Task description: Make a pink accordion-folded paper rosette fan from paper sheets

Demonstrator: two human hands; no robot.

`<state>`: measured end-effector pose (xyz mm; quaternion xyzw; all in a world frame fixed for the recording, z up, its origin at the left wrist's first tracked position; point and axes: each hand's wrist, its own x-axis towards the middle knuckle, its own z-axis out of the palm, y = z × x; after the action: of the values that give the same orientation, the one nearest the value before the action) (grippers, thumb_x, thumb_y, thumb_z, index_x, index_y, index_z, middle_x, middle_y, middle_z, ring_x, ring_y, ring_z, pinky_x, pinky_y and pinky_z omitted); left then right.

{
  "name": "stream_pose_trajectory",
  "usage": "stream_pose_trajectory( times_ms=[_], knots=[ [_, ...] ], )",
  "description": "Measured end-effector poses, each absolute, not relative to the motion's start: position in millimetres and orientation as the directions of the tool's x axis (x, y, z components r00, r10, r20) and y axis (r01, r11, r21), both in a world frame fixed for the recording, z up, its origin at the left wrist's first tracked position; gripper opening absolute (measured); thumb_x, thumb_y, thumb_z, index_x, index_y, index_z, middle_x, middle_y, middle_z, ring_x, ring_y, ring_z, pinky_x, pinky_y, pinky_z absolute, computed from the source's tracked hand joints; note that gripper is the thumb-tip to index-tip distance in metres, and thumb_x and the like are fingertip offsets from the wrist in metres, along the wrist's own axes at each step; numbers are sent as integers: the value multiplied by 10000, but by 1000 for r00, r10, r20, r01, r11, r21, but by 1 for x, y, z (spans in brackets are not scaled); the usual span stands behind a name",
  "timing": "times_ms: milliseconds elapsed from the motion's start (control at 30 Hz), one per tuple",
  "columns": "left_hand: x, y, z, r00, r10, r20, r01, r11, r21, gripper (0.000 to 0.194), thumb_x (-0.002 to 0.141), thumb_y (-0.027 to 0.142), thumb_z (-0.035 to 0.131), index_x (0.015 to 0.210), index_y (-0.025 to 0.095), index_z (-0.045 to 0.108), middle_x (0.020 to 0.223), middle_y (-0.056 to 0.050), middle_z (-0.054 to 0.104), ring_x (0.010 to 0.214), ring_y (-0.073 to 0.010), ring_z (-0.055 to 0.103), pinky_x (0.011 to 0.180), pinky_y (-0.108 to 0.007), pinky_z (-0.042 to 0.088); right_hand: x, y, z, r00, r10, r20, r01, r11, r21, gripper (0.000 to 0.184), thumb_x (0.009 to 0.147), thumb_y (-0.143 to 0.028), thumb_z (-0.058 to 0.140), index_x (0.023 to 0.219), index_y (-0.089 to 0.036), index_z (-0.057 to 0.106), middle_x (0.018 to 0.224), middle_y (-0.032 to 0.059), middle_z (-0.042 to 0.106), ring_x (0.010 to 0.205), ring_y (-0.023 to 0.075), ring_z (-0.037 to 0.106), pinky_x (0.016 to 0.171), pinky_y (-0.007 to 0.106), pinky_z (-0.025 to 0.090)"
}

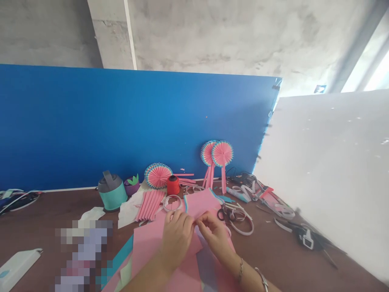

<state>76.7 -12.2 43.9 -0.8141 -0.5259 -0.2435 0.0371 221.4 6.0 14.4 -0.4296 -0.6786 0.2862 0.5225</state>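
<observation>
My left hand and my right hand meet fingertip to fingertip over a pile of pink paper sheets. Both are closed in a pinch, and what lies between the fingertips is too small or hidden to name. Just beyond them is a pink paper piece with blue-and-white edges; whether the fingers touch it I cannot tell. Scissors with dark handles lie right of my right hand. A roll of clear tape and a pleated pink paper are beyond my left hand.
Pleated paper fans lean on the blue partition; another round fan stands near a red-capped container. A teal pot stands at left. White strips and cables lie at right.
</observation>
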Motion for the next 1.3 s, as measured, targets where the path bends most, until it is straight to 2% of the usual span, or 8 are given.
stream_pose_trajectory(
  times_ms=[200, 367, 533, 733, 833, 967, 1167, 1300],
  knots=[
    [45, -19, 40, 357, 782, 511, 902, -431, 28, 344, 914, 105, 326, 907, 212, 653, 892, -61, 702, 916, -231, 579, 889, -414, 297, 253, -1, 20, -397, 522, 755, 620, 759, -199, 177, 831, -198, 473, 698, -216, 587, 652, 42, 624, 598, 168, 569, 575, 291, 422],
    [18, -33, 33, 367, 626, 688, 889, -453, -63, 318, 906, 90, 358, 841, 212, 644, 756, -27, 679, 790, -185, 570, 811, -365, 317, 250, -6, 26, -379, 387, 840, 684, 729, -27, 280, 814, -180, 533, 1086, -214, 590, 915, 92, 650, 764, 198, 608, 663, 320, 480],
    [9, -33, 33, 308, 508, 805, 866, -500, -16, 280, 926, 123, 382, 820, 195, 631, 731, -10, 660, 757, -167, 567, 787, -348, 349, 247, -1, 29, -301, 369, 879, 633, 767, -106, 411, 830, -173, 530, 1241, -182, 509, 1021, 133, 581, 854, 215, 601, 659, 319, 515],
    [16, -16, 56, 381, 441, 812, 857, -499, -131, 276, 901, 79, 393, 815, 187, 631, 752, -24, 676, 729, -147, 613, 663, -261, 434, 253, 10, 25, -261, 421, 868, 496, 830, -254, 262, 839, -50, 442, 1007, -212, 560, 847, 68, 629, 761, 171, 624, 601, 267, 519],
    [18, -15, 68, 398, 316, 861, 850, -480, -216, 181, 867, 63, 477, 856, 171, 622, 913, -54, 707, 761, -144, 630, 676, -253, 457, 258, 11, 24, -227, 358, 906, 489, 846, -212, 275, 834, -37, 442, 1015, -212, 551, 889, 81, 654, 830, 182, 648, 674, 287, 539],
    [12, -24, 68, 439, 182, 880, 815, -492, -304, 179, 789, 51, 617, 911, 183, 623, 846, -31, 707, 706, -165, 585, 675, -301, 432, 261, 12, 24, -299, 332, 895, 520, 843, -139, 278, 832, -42, 451, 1027, -222, 535, 1027, 112, 648, 959, 201, 638, 774, 319, 535],
    [-4, -29, 22, 453, 441, 775, 820, -548, -168, 257, 894, 68, 410, 787, 192, 609, 740, -12, 651, 729, -172, 551, 718, -326, 394, 251, 13, 19, -633, 622, 460, 551, 780, -296, 229, 822, -189, 526, 1048, -214, 553, 1174, 105, 596, 1022, 199, 622, 803, 275, 530],
    [-9, -29, 3, 429, 540, 724, 826, -559, -73, 314, 923, 113, 339, 776, 202, 602, 735, -22, 630, 763, -188, 569, 729, -335, 412, 248, 15, 10, -631, 647, 429, 597, 758, -265, 227, 863, -106, 432, 1014, -216, 561, 1112, 68, 637, 932, 166, 655, 725, 238, 531]
  ],
)
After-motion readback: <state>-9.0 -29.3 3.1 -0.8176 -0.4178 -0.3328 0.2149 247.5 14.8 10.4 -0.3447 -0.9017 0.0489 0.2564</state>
